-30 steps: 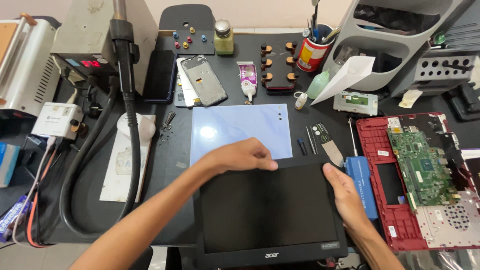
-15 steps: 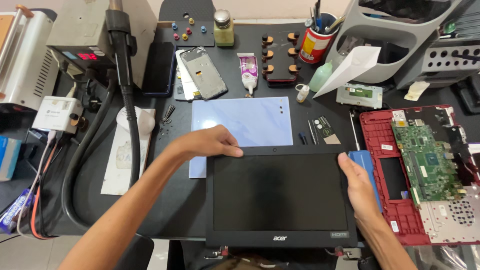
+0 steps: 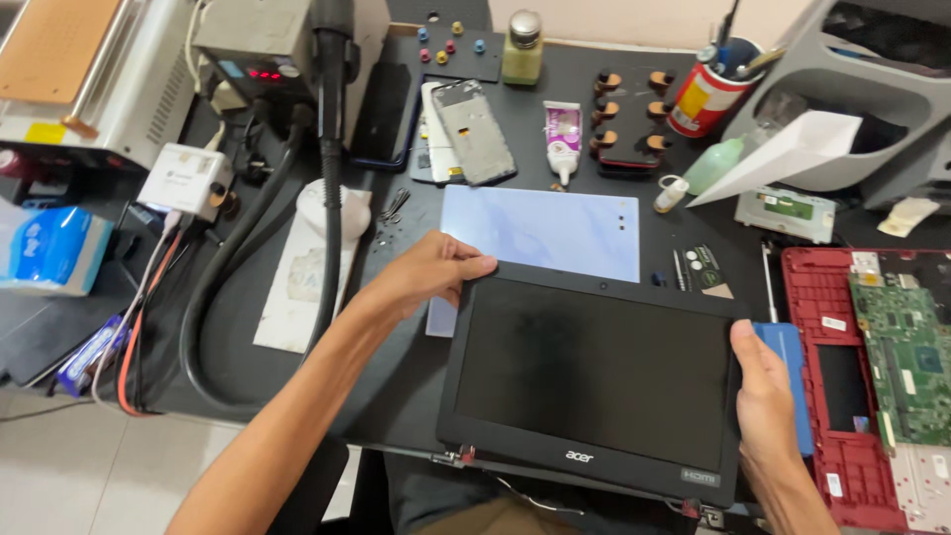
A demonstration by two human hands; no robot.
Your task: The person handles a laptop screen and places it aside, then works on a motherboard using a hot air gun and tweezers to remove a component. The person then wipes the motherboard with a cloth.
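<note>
Nearest the camera, the laptop screen panel (image 3: 594, 381) lies flat and slightly skewed at the front edge of the dark tabletop (image 3: 396, 386), a black rectangular bezel around a matte dark display with hinge hardware at its lower edge. The right hand (image 3: 768, 396) grips the panel's right edge, fingers (image 3: 741, 342) closed around the bezel. The left hand (image 3: 431, 272) holds the upper left corner, fingers (image 3: 466, 266) curled loosely over the rim. Beside the right hand lies a flat blue rectangular part (image 3: 792, 376), and beyond it the red laptop base (image 3: 832, 337) with its green circuit board (image 3: 906, 357) exposed. Behind the panel rests a pale blue sheet (image 3: 545, 233), partly under it. Farther back stand a grey phone frame (image 3: 480, 134), a white glue tube (image 3: 563, 139) and a red tool cup (image 3: 703, 99).
</note>
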